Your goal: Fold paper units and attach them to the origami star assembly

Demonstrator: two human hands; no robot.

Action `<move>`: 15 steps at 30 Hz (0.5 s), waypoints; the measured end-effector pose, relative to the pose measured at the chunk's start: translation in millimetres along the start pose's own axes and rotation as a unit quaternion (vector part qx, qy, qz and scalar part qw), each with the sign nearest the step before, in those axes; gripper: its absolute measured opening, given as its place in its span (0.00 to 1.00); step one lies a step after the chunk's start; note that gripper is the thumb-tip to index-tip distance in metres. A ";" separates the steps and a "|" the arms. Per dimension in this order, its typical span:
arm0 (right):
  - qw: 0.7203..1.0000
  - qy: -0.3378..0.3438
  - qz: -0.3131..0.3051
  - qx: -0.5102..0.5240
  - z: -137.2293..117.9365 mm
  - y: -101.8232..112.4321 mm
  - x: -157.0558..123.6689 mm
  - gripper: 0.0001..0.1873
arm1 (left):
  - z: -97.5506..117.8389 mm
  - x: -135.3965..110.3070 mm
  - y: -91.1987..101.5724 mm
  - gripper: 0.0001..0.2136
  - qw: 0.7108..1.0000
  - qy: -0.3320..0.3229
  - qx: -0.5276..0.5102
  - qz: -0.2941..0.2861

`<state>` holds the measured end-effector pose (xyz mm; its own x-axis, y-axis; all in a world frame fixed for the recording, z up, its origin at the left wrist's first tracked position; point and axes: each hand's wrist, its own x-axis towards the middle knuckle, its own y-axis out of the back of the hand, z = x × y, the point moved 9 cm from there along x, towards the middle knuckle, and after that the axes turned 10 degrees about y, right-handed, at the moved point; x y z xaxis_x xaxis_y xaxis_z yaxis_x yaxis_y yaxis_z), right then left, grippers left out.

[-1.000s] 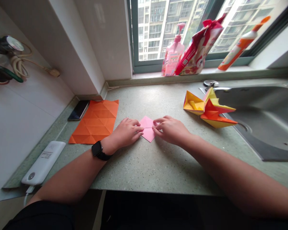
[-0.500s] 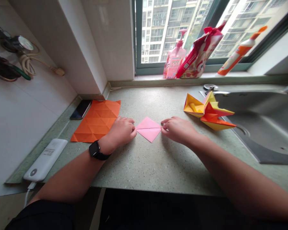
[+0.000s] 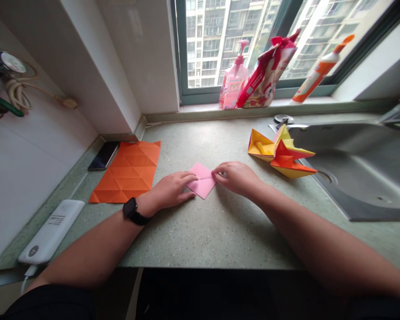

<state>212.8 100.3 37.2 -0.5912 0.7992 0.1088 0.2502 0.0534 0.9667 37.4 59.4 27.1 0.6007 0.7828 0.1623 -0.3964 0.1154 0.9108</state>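
Left hand slid inward, loosely spread on pink paper; right hand pinches its edge, counter around.

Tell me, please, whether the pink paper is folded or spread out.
Folded: the pink paper forms a diamond with a seam across its middle, left hand at one corner, right hand at the opposite one.

A grey-grn speckled ctop is seen, lit brightest twd the back. Pink folded ppr is laid nr ctr, w/ a seam visible across it. To its L, a creased orange sheet is spread, w/ a dark phone set just beside it. Nr the front L edge, a white pwr bank is placed, cable plugged in. At R, a yellow/orange origami pc is stood by the sink, which is let into the ctop.
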 end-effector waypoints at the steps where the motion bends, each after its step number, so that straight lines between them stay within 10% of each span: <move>1: 1.000 -0.007 0.005 0.023 0.6 -0.5 1.1 0.15 | -2.5 0.1 -1.4 0.21 1.000 0.007 -0.005 -0.004; 15: 0.913 -0.090 0.104 0.385 25.0 -17.8 5.2 0.25 | -5.4 -1.0 5.6 0.25 0.999 0.000 -0.046 -0.015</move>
<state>224.4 118.5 14.8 -0.3520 0.9215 0.1641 0.8475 0.2394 0.4737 30.8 62.6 30.0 0.6139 0.7776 0.1360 -0.4406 0.1945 0.8764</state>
